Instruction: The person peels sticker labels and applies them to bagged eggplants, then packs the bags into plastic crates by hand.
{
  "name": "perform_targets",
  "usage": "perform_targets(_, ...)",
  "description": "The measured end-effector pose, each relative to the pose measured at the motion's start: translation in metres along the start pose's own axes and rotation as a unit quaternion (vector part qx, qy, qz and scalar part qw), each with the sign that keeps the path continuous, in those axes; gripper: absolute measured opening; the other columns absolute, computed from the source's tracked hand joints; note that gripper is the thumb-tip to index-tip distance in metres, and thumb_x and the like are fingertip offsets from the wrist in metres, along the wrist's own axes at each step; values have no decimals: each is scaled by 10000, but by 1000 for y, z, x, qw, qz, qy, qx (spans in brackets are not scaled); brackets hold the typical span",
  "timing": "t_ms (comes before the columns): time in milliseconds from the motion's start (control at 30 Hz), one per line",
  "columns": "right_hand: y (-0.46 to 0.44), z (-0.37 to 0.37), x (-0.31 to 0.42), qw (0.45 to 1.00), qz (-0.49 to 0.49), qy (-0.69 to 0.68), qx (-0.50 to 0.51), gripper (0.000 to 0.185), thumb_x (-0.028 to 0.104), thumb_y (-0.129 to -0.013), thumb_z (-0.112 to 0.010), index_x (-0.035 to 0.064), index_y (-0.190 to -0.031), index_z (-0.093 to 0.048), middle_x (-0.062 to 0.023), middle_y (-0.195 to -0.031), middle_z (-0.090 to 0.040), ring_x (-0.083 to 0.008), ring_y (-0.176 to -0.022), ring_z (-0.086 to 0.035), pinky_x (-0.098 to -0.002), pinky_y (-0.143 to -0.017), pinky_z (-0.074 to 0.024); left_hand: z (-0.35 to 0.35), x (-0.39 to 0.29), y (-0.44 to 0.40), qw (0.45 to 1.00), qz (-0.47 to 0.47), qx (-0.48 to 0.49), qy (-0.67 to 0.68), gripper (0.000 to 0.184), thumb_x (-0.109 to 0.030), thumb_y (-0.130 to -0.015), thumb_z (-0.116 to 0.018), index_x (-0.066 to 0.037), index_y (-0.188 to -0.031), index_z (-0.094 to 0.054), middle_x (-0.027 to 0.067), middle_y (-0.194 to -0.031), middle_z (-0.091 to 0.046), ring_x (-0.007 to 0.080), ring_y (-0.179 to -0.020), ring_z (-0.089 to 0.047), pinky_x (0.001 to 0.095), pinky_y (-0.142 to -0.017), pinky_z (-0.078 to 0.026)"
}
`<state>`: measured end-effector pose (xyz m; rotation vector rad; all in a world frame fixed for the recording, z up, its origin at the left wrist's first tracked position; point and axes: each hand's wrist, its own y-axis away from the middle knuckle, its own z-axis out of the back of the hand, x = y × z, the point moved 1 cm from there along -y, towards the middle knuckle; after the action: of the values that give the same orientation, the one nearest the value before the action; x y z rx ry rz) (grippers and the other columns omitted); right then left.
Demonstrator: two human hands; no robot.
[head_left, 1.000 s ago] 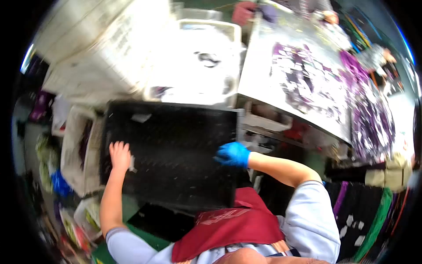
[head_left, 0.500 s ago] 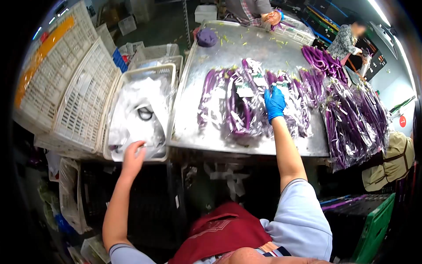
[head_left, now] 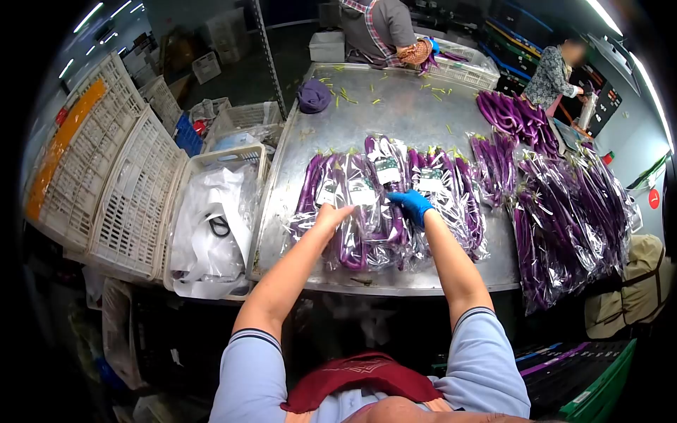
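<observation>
Bagged long purple eggplants lie side by side on the metal table in clear plastic with white labels. Bare, my left hand (head_left: 332,219) is closed at the left edge of a bag of eggplants (head_left: 358,236), thumb lying on the plastic and the other fingers partly hidden. My right hand (head_left: 413,206), in a blue glove, has its fingers curled on the bagged eggplants just right of that bag's label. Another bag (head_left: 386,166) sticks out farther at the top, and more bags (head_left: 460,211) lie to the right of my glove.
Left of the metal table (head_left: 345,120), a white crate (head_left: 259,162) holds plastic bags and a black loop (head_left: 219,225). Stacked baskets (head_left: 127,204) stand beyond it. Bagged eggplants (head_left: 564,218) hang over the right edge near loose eggplants (head_left: 515,116). Two people work at the far side.
My left hand has moved from the white crate to the bagged eggplants. My gloved right hand has shifted left and nearer to me. The view has tilted slightly.
</observation>
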<state>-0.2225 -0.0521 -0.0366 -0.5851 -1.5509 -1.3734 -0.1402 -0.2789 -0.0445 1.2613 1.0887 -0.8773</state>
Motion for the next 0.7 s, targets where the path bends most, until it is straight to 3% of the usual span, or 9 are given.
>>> perform_targets(67,2,-8,-6,998,26,48,-19,517,292,-640,-696,-87,-947,-524,-144,-800,-575,-178,-658,-542,-310,-553,-440,-6,-6,3,990,30,-53,-124,428,-126,-650,-664,83,-991,-512,154,-879,-594,210,-762,-581,320,-662,-462)
perform_targets(100,3,-11,-8,994,60,76,-59,552,285,-639,-694,-95,-984,-493,-156,-831,-571,-184,-682,-543,-319,-568,-448,-11,-19,15,989,-35,-64,-132,391,-99,-633,-622,72,-971,-526,143,-859,-597,209,-758,-576,312,-661,-456)
perform_targets(167,6,-12,-8,988,133,-26,-79,537,228,-629,-693,-76,-1007,-462,-149,-870,-569,-193,-721,-546,-308,-646,-454,-2,-28,21,966,-53,-78,-239,359,-96,-640,-593,48,-963,-535,133,-840,-599,204,-735,-571,303,-639,-450)
perform_targets(233,30,-1,17,984,157,7,-78,503,158,-653,-678,-69,-1045,-458,-130,-900,-574,-183,-755,-550,-292,-677,-453,16,-31,31,993,-38,-63,-88,323,-74,-663,-570,27,-967,-529,91,-804,-595,149,-682,-563,274,-597,-444)
perform_targets(333,84,-3,54,986,156,-56,-14,454,75,-682,-651,-40,-1077,-457,-99,-922,-577,-172,-790,-555,-280,-690,-463,66,-50,82,997,-30,-24,66,293,-45,-705,-589,16,-981,-514,80,-821,-588,136,-645,-563,262,-591,-463)
perform_targets(433,106,-16,64,978,203,-34,12,440,67,-698,-630,-10,-1097,-463,-85,-938,-579,-149,-799,-560,-273,-701,-469,136,-46,152,952,-52,23,302,394,-42,-715,-578,25,-1080,-447,106,-941,-571,187,-809,-592,312,-715,-502)
perform_targets(467,123,-37,73,975,215,-20,56,451,62,-694,-619,-5,-1111,-459,-83,-949,-579,-148,-815,-561,-274,-713,-468,157,-43,181,940,-88,2,330,385,-63,-724,-581,26,-1073,-444,103,-927,-566,176,-794,-587,307,-720,-500)
perform_targets(633,194,-201,97,934,187,-59,299,455,39,-661,-572,18,-1103,-471,-79,-943,-579,-172,-856,-570,-292,-752,-471,258,21,340,883,-190,-277,328,409,-108,-705,-632,24,-1048,-452,87,-950,-536,154,-821,-549,287,-741,-473)
perform_targets(700,213,-282,81,918,103,-54,378,514,-8,-699,-540,13,-1189,-387,-101,-980,-571,-202,-914,-566,-297,-754,-472,290,63,397,822,-153,-445,321,396,-60,-713,-607,19,-1072,-459,80,-936,-542,159,-816,-545,289,-745,-452)
